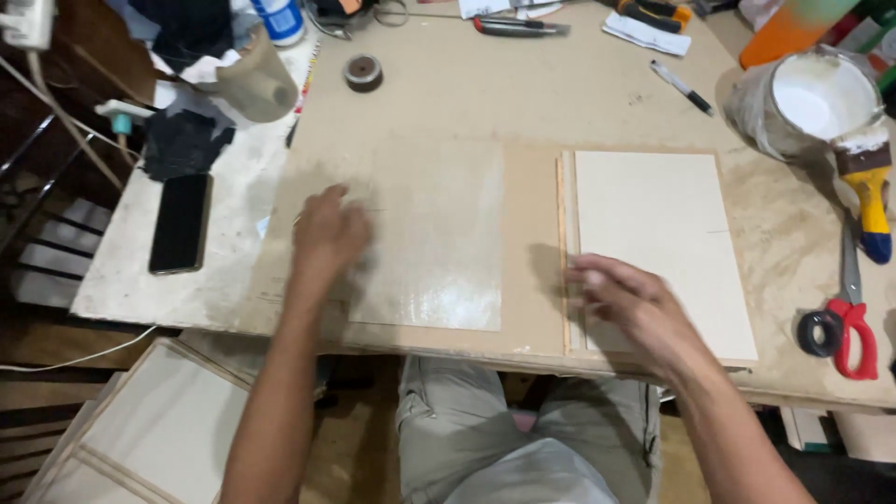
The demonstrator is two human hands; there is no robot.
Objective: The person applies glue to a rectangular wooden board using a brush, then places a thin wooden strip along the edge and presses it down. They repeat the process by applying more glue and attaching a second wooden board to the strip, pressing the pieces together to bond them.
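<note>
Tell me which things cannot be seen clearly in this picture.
- Head view: left hand is motion-blurred; contact with the glossy sheet is unclear.
- Right hand hides part of the white panel.
- Orange container is cut off by the top edge.
- Framed panel on the floor is cut off by the bottom edge.

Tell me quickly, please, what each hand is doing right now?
Left hand: open, flat on the glossy sheet, holding nothing.
Right hand: open, fingers resting on the white panel by its wooden strip.
</note>
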